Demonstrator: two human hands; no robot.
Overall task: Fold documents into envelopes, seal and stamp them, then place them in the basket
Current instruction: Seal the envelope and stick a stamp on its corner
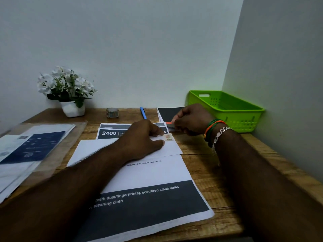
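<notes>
A white envelope point(90, 149) lies on the wooden desk with a small stamp point(168, 137) at its top right corner. My left hand point(141, 138) rests on the envelope, fingertips touching beside the stamp. My right hand point(190, 120) hovers just right of it, fingers curled round a small orange and grey object point(170, 124); what it is I cannot tell. The green basket point(227, 110) stands at the back right corner. Printed documents point(153, 198) lie under and in front of the envelope.
A white flower pot point(72, 108) stands at the back left. A roll of stamps point(112, 113) and a blue pen point(143, 113) lie near the wall. A clear folder with papers point(33, 147) sits at the left. A dark-covered stack point(170, 113) lies beside the basket.
</notes>
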